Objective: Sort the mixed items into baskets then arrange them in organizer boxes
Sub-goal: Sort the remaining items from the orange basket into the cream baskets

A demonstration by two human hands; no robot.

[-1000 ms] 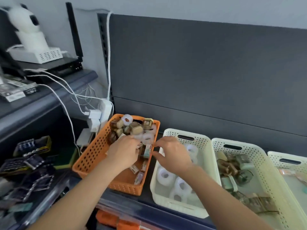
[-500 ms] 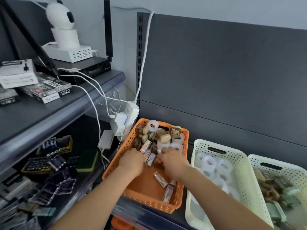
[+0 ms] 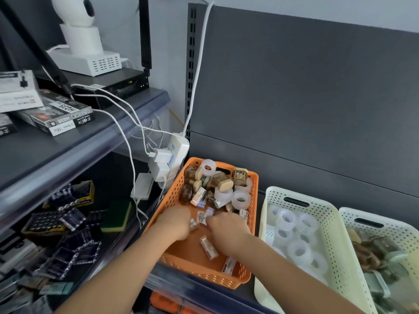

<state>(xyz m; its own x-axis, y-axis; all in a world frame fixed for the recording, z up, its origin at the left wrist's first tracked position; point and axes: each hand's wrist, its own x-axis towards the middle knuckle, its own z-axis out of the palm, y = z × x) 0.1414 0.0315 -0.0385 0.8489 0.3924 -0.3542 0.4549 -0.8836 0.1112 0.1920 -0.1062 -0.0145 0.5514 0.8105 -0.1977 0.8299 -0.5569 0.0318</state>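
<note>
As left hand (image 3: 174,223), right hand (image 3: 226,230) probe orange basket (image 3: 172,193), packets (image 3: 208,247) lie loose

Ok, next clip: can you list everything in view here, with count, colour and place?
orange basket: one, orange, shelf centre, holding mixed small items
cream basket: one, cream, right of the orange basket, holding tape rolls
second cream basket: one, cream, far right, holding brown and green items
power strip: one, white, left of the orange basket
security camera: one, white, upper left shelf
router: one, black, below the camera
battery packs: many, dark, lower left shelf
sponge: one, green and yellow, lower left shelf
left hand: inside the orange basket, grip unclear
right hand: inside the orange basket, grip unclear
</note>
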